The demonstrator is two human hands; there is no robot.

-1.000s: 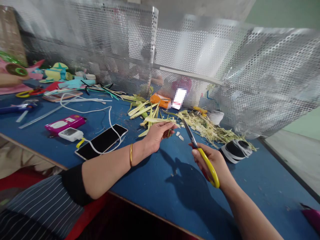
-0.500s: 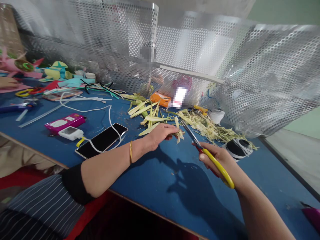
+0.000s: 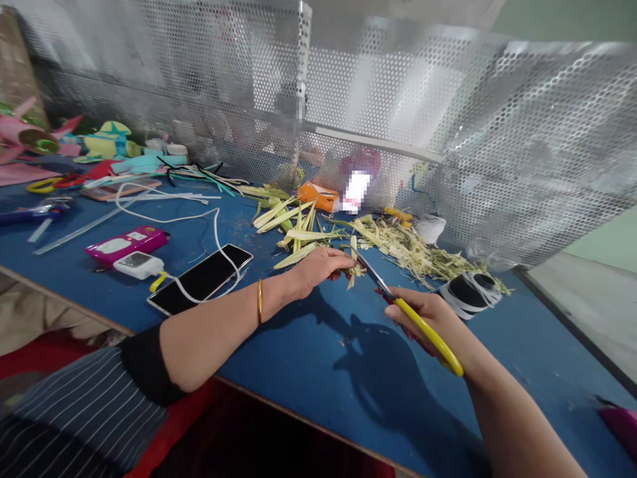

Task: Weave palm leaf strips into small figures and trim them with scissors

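My left hand (image 3: 318, 265) is closed in a pinch on a small piece of pale green leaf strip (image 3: 354, 259) just above the blue table (image 3: 298, 345). My right hand (image 3: 428, 318) grips yellow-handled scissors (image 3: 408, 312), whose blades point up-left and meet the leaf piece at my left fingertips. A gold bangle (image 3: 259, 302) sits on my left wrist. Behind my left hand lies a heap of cut leaf strips (image 3: 293, 229), and shredded trimmings (image 3: 413, 252) spread to the right.
A black phone (image 3: 202, 280) with a white cable, a white power bank (image 3: 137, 264) and a pink case (image 3: 124, 240) lie at left. A black-and-white tape roll (image 3: 468, 292) sits at right. An orange box (image 3: 318, 198) stands by the perforated metal screen (image 3: 448, 133). Coloured paper crafts (image 3: 109, 143) crowd the far left.
My left hand lowered toward the table with the leaf piece. The scissors swung down and left until their blades reached the piece at my fingertips.
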